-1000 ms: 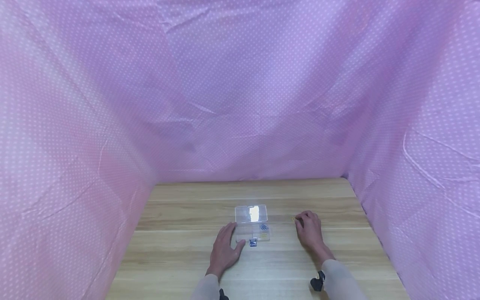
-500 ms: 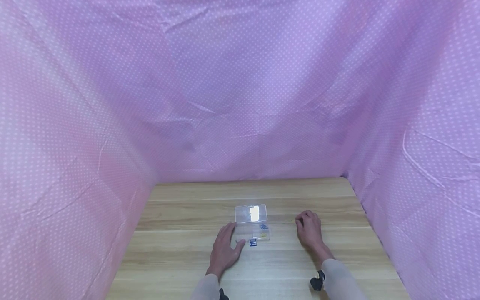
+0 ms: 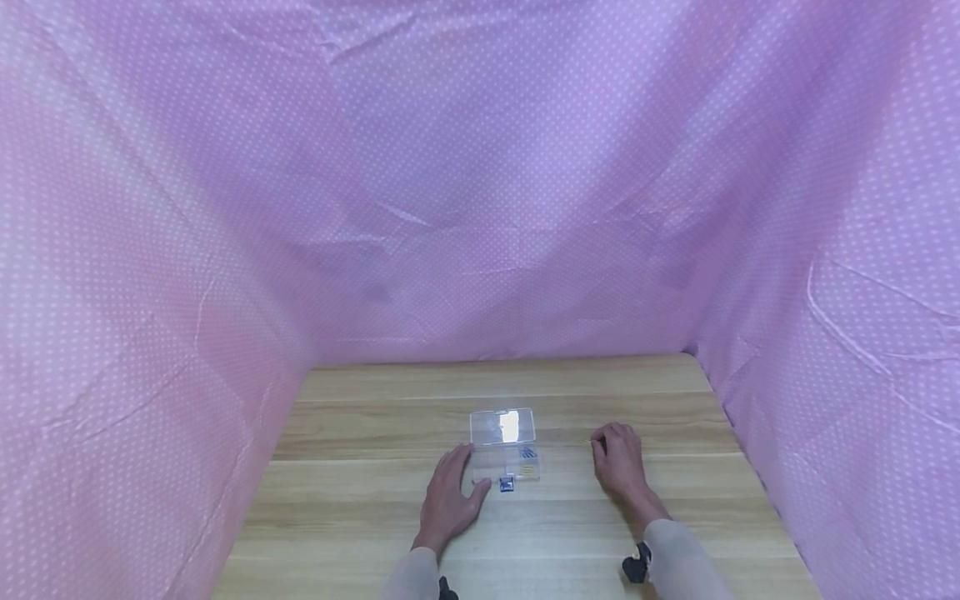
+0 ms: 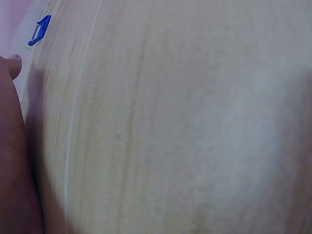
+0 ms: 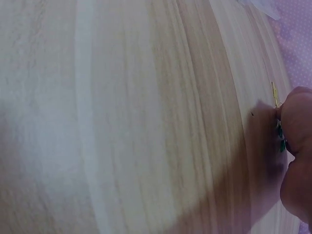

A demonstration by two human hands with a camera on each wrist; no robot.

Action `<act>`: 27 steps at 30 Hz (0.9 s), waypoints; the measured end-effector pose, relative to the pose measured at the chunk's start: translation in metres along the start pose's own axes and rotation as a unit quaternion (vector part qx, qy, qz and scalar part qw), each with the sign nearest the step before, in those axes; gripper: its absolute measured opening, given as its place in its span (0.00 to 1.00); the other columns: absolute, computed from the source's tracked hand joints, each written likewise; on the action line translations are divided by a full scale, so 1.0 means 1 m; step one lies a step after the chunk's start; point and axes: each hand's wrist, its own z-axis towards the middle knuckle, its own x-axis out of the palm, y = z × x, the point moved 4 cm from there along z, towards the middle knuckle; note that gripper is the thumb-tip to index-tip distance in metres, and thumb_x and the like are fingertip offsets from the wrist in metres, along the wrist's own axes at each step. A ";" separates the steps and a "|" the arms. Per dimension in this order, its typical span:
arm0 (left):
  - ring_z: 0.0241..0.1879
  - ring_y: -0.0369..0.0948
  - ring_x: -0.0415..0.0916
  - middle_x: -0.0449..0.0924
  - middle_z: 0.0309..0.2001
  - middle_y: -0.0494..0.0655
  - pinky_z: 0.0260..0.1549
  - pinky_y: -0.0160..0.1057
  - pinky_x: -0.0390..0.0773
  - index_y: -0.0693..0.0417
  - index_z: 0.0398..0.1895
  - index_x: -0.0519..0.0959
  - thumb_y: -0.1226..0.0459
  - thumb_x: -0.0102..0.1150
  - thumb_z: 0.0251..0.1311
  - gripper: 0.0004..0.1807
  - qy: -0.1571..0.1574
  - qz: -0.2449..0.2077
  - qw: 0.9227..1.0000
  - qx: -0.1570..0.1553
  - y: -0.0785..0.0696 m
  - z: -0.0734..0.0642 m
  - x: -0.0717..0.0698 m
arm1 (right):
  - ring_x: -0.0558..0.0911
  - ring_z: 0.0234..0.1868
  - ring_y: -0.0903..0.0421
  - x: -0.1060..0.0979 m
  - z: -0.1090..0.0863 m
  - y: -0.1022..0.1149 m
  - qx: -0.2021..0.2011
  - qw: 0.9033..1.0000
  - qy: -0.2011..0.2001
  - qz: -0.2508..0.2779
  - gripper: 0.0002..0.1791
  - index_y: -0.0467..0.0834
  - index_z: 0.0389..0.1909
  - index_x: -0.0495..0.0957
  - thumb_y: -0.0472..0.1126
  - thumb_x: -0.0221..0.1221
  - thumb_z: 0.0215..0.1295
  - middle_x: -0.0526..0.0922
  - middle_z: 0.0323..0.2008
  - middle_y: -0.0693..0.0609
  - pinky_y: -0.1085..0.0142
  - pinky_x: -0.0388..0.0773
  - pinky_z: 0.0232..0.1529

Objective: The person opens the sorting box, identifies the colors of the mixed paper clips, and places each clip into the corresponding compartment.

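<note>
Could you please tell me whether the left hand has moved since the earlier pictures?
No, in the head view the left hand shows no visible shift against the table.

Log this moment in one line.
left hand: at clear case | right hand: pinches yellow clip | lid: open

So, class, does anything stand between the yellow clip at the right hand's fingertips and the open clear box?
Nothing visible does. In the head view only wooden tabletop shows between the yellow clip at the right hand and the clear box. The left hand is at the box's left side.
</note>
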 end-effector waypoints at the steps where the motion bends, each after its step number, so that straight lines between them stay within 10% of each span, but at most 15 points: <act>1: 0.83 0.58 0.73 0.78 0.81 0.54 0.87 0.63 0.71 0.48 0.82 0.75 0.42 0.71 0.71 0.41 0.000 0.001 1.000 0.001 0.000 0.000 0.000 | 0.81 0.58 0.36 0.000 0.000 0.000 0.001 1.000 0.000 -0.001 0.03 0.36 0.43 0.87 0.31 0.65 0.77 0.89 0.48 0.38 0.34 0.73 0.74; 27: 0.84 0.60 0.70 0.75 0.84 0.53 0.86 0.65 0.71 0.44 0.84 0.73 0.40 0.69 0.72 0.42 0.006 -0.008 1.000 -0.013 0.002 -0.001 0.001 | 0.81 0.58 0.44 -0.007 -0.008 0.028 0.022 0.997 -0.011 0.067 0.05 0.37 0.48 0.88 0.32 0.66 0.77 0.90 0.48 0.44 0.46 0.82 0.63</act>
